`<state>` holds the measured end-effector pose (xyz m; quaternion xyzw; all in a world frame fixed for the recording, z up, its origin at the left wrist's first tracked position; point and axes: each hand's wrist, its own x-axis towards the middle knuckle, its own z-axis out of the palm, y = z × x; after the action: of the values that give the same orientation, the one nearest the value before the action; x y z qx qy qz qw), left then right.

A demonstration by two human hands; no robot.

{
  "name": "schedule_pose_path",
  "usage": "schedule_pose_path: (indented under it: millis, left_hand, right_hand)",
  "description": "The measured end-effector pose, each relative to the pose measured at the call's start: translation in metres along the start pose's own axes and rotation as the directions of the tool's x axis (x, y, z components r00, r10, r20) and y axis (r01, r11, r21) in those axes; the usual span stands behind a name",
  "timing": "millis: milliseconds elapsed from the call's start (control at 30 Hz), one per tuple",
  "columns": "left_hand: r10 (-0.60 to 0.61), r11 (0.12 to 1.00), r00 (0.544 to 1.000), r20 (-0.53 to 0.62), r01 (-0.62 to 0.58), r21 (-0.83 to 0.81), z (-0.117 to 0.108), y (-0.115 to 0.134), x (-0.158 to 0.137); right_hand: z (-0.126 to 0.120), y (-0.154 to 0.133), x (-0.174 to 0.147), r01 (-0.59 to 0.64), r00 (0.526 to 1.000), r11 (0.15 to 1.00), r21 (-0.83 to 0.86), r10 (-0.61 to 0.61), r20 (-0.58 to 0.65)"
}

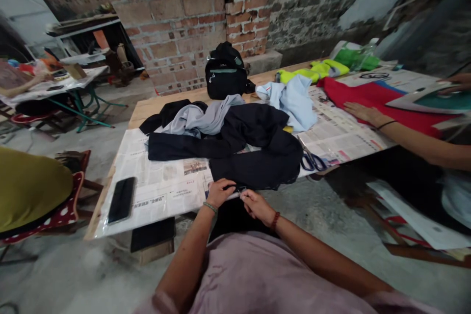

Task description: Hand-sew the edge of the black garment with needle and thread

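Grip: your left hand [220, 191] and right hand [256, 204] pinched the dark garment [257, 167] hem together.
Risk: scissors [312, 161] lay near; tugging could have dragged them off the table [147, 108].

The print on the newspaper sheets [162, 191] is too blurred to read.

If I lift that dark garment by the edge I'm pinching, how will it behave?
Probably floppy: the dark garment lies in soft folds and droops over the table edge. Likely light, since the left hand and right hand pinch it loosely. It may drag the newspaper underneath.
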<state>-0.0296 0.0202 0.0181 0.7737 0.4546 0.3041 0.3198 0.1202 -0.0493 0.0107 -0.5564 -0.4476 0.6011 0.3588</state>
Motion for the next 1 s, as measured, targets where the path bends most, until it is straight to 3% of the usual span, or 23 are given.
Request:
schedule_pose_path:
  millis: [133, 367, 567, 733, 867, 1000]
  left_hand:
    - [0.002, 0.998, 1.000, -0.023, -0.003, -0.056, 0.000, -0.005, -0.001]
    - [-0.113, 0.988, 0.993, -0.022, 0.110, -0.112, 0.000, -0.010, -0.001]
    - [-0.104, 0.925, 0.994, 0.013, 0.102, -0.365, -0.010, -0.007, 0.003]
    - [-0.173, 0.849, 0.984, -0.032, 0.132, -0.512, -0.016, -0.003, 0.001]
    - [-0.178, 0.874, 0.983, -0.048, 0.136, -0.467, -0.015, -0.004, -0.006]
    - [-0.110, 0.956, 0.993, -0.031, 0.097, -0.278, -0.010, -0.003, -0.010]
  right_hand:
    - [-0.004, 0.001, 0.005, 0.003, 0.999, 1.000, -0.004, -0.003, -0.044]
    - [-0.007, 0.004, 0.014, -0.008, 0.994, 1.000, 0.018, 0.010, -0.107]
    - [-0.008, 0.002, 0.017, -0.004, 0.995, 0.997, 0.080, 0.012, -0.098]
    - [-0.009, 0.002, 0.018, -0.008, 0.996, 0.990, 0.141, 0.020, -0.082]
    - [-0.010, 0.001, 0.017, -0.019, 0.997, 0.987, 0.157, 0.030, -0.069]
    - [-0.012, 0.001, 0.016, -0.027, 0.997, 0.988, 0.153, 0.037, -0.067]
